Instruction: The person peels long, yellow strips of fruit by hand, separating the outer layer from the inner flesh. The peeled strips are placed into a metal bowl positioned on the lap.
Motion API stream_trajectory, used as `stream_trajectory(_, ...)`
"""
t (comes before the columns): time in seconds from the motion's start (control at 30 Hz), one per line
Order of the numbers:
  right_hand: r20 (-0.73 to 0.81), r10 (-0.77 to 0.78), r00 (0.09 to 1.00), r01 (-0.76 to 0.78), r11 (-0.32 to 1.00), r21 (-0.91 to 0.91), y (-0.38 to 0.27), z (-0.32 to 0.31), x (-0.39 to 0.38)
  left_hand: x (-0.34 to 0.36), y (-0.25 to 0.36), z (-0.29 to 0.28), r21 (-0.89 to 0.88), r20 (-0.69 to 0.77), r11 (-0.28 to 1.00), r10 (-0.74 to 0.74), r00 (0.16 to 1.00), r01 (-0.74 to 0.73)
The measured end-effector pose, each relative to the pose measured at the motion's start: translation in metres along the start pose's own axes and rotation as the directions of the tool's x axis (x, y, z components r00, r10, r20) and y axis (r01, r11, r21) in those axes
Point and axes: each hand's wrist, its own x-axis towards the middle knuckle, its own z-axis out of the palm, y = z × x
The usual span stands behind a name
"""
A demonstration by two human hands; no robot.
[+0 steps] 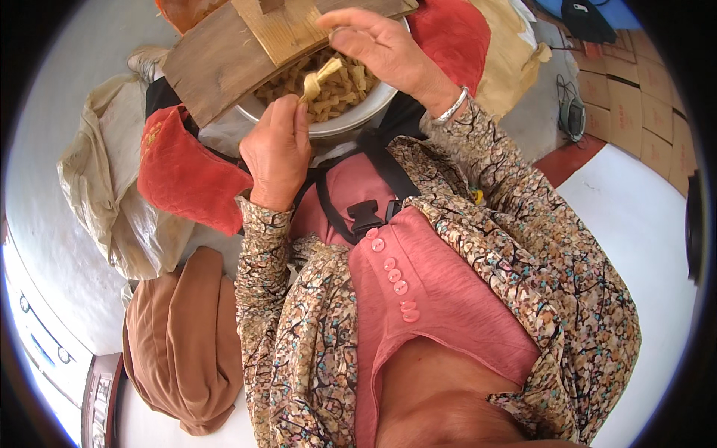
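Observation:
My left hand is closed, pinching the lower end of a pale yellow knotted strip between thumb and fingers. The strip looks like a tofu-skin knot, and its loose end points up to the right. My right hand hangs over the bowl's far right side with its fingers apart, close to the strip's free end and the wooden boards. Below both hands, a light metal bowl holds many similar tan knotted pieces. Across its far part lie a dark wooden board and a lighter wooden block.
Red cloth covers flank the bowl. Pale plastic sacking and a brown cloth-covered seat are on the left. Brown paper sacking, stacked cartons and a small corded device are on the right.

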Motion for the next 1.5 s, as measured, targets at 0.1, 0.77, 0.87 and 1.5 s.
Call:
stream_trajectory(0.1,0.254,0.056,0.965,0.074,0.877,-0.475,-0.015,-0.010,-0.004,0.010,0.003,0.001,0.083,0.007,0.987,0.137,0.991,-0.137)
stream_trajectory(0.77,0.563,0.119,0.818,0.426,0.533,-0.731,-0.058,-0.015,0.004,0.031,0.015,-0.007,-0.300,0.208,0.951,-0.015,0.978,0.079)
stream_trajectory(0.87,0.578,0.064,0.814,0.449,0.561,-0.695,-0.051,-0.016,0.004,0.034,0.009,-0.006,-0.387,0.305,0.908,-0.036,0.952,0.159)
stream_trajectory(1.5,0.092,-0.029,0.995,0.062,0.921,-0.385,0.001,-0.019,0.045,0.086,-0.050,-0.002,-0.675,0.311,0.618,-0.257,0.915,0.403)
